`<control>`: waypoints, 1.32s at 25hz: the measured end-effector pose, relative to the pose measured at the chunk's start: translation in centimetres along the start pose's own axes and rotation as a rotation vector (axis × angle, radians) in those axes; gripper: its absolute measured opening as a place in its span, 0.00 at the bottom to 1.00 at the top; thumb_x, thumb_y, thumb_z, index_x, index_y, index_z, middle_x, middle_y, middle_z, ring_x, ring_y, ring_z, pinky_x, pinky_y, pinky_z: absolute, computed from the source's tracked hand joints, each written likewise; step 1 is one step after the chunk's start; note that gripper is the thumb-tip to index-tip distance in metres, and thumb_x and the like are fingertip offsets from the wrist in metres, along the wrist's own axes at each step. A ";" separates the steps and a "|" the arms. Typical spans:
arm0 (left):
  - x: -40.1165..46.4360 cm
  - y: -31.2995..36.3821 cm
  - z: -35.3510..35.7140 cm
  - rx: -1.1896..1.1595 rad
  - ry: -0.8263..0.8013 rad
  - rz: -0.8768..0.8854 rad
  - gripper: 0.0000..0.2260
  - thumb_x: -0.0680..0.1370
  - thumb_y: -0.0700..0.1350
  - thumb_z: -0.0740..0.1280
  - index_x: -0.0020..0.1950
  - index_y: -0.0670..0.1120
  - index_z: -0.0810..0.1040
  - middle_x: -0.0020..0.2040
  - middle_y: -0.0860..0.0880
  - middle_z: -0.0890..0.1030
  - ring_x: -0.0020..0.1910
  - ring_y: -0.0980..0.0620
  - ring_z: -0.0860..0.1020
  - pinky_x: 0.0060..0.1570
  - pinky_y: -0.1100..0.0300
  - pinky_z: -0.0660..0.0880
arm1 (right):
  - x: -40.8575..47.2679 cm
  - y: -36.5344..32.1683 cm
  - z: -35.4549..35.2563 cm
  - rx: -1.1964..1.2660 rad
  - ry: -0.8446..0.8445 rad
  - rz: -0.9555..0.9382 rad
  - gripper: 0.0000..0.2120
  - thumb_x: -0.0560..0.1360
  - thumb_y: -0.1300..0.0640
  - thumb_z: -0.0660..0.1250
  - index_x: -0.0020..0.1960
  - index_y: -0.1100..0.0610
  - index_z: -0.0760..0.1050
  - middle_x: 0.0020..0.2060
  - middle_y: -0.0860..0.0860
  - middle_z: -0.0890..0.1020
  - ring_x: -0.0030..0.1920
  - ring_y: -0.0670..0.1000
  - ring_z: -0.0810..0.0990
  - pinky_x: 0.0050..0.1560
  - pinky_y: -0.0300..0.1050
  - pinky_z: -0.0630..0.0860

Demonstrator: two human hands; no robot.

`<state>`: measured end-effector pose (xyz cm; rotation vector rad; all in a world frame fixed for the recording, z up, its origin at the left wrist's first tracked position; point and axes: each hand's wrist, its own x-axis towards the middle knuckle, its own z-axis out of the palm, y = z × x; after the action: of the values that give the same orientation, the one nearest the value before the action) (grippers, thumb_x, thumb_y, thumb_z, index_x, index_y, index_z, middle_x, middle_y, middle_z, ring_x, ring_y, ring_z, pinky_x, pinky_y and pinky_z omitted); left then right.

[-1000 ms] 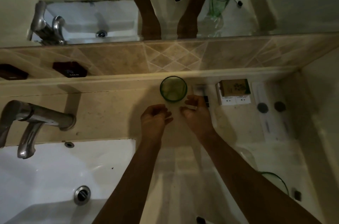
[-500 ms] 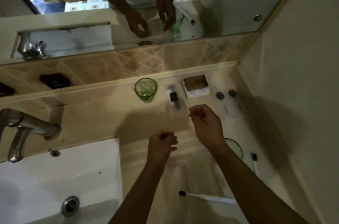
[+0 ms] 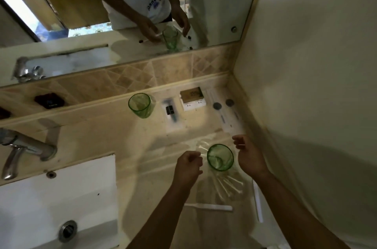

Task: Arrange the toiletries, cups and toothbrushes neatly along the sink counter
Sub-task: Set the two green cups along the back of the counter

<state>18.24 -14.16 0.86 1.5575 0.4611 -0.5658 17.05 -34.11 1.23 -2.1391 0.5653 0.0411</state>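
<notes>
Green glass against beige stone

Both cups, the near cup (image 3: 220,158) and the far cup (image 3: 139,105), are clear green; the table (image 3: 98,126) is mottled beige, the sink (image 3: 51,197) white, the backsplash tiles (image 3: 130,77) tan with a diamond pattern (paler lines crossing), and the toothbrush (image 3: 208,206) white.

A bathroom: white sink (image 3: 61,191) with chrome tap (image 3: 26,146), wall mirror (image 3: 122,3), tiled counter (image 3: 102,126)

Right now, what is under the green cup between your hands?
The near green cup stands on crinkled clear plastic wrapping that spreads out toward the camera. Whatever lies directly beneath its base is hidden. The left hand and right hand flank it without touching.
</notes>
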 end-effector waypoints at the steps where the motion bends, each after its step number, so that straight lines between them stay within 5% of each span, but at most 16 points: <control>1: -0.4 0.0 0.6 0.011 0.012 -0.011 0.08 0.80 0.38 0.64 0.57 0.42 0.79 0.51 0.41 0.82 0.49 0.46 0.80 0.51 0.48 0.80 | -0.1 0.9 -0.2 0.016 -0.036 0.018 0.28 0.68 0.78 0.56 0.57 0.51 0.73 0.54 0.55 0.81 0.53 0.56 0.81 0.55 0.54 0.78; 5: -1.3 -0.5 2.6 0.046 0.008 -0.027 0.16 0.77 0.31 0.66 0.61 0.45 0.74 0.57 0.42 0.77 0.53 0.42 0.80 0.50 0.44 0.81 | -1.0 2.7 0.1 0.081 -0.210 0.046 0.31 0.68 0.79 0.58 0.66 0.55 0.72 0.58 0.56 0.79 0.53 0.58 0.82 0.42 0.39 0.75; 10: -1.3 -0.4 4.4 0.178 0.017 0.076 0.31 0.70 0.23 0.65 0.70 0.44 0.72 0.63 0.45 0.76 0.53 0.42 0.82 0.44 0.46 0.80 | -1.6 2.8 0.1 0.055 -0.315 -0.071 0.34 0.68 0.78 0.62 0.72 0.59 0.68 0.60 0.51 0.75 0.54 0.51 0.77 0.40 0.20 0.71; 16: -1.4 -1.3 4.5 0.153 0.095 0.089 0.33 0.67 0.18 0.62 0.66 0.44 0.75 0.63 0.42 0.77 0.61 0.38 0.79 0.37 0.57 0.75 | -1.4 3.3 0.8 0.115 -0.369 -0.113 0.38 0.64 0.70 0.74 0.71 0.51 0.68 0.62 0.47 0.75 0.61 0.47 0.76 0.50 0.27 0.74; 23: -3.7 -0.6 0.1 0.016 0.206 0.131 0.20 0.73 0.24 0.65 0.57 0.46 0.79 0.57 0.45 0.82 0.48 0.47 0.83 0.49 0.41 0.80 | -2.9 1.5 2.9 0.247 -0.435 -0.104 0.41 0.63 0.62 0.79 0.72 0.46 0.67 0.66 0.47 0.73 0.64 0.50 0.76 0.60 0.55 0.79; 28: -5.4 -0.6 -5.7 -0.173 0.220 0.184 0.08 0.79 0.36 0.67 0.55 0.46 0.81 0.57 0.47 0.84 0.57 0.48 0.81 0.59 0.43 0.77 | -5.1 -3.3 6.7 0.353 -0.436 -0.135 0.39 0.66 0.65 0.78 0.71 0.46 0.67 0.66 0.48 0.71 0.62 0.51 0.77 0.53 0.44 0.82; 33: -7.0 -1.1 -12.3 -0.346 0.182 0.201 0.08 0.81 0.43 0.67 0.59 0.48 0.80 0.60 0.46 0.82 0.61 0.46 0.80 0.62 0.40 0.77 | -8.9 -8.1 11.8 0.364 -0.401 -0.202 0.35 0.67 0.61 0.79 0.65 0.39 0.67 0.64 0.45 0.72 0.62 0.47 0.77 0.61 0.46 0.79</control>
<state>12.97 -1.52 4.53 1.3073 0.5039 -0.1771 14.50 -17.52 2.41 -1.7569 0.1085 0.2323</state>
